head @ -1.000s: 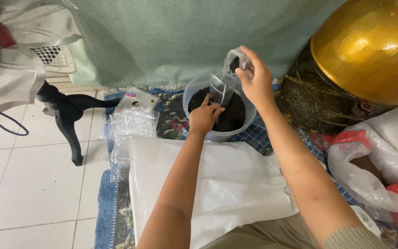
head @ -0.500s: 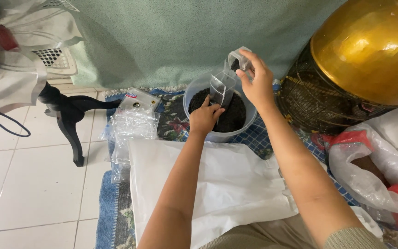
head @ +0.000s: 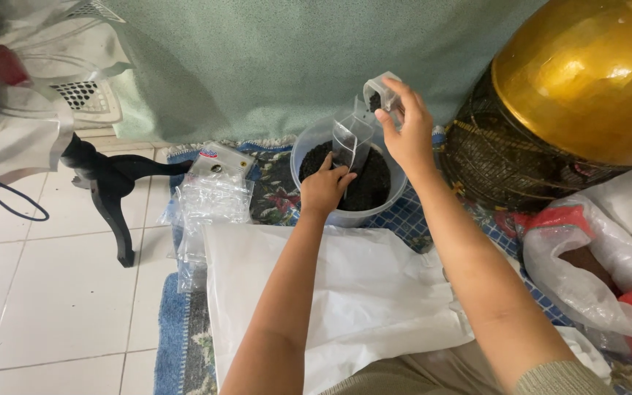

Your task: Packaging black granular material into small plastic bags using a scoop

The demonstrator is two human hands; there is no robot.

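A clear plastic tub (head: 309,157) of dark, soil-like granules (head: 374,186) stands on a patterned mat. My left hand (head: 325,189) is over the tub and pinches the lower end of a small clear plastic bag (head: 350,139). My right hand (head: 407,132) is raised above the tub's far rim and grips a small clear scoop (head: 379,89) with dark granules in it, tipped at the mouth of the bag. The bag hangs upright between my two hands.
A large white sheet (head: 330,300) covers the mat in front of me. A stack of small clear bags (head: 210,201) lies left of the tub. A gold dome on a dark wire cage (head: 572,95) stands right, a black stand leg (head: 111,190) left, a plastic sack (head: 594,271) far right.
Almost nothing differs. My right hand with the scoop has shifted very slightly at the mouth of the bag; my left hand stays on the bag over the tub.
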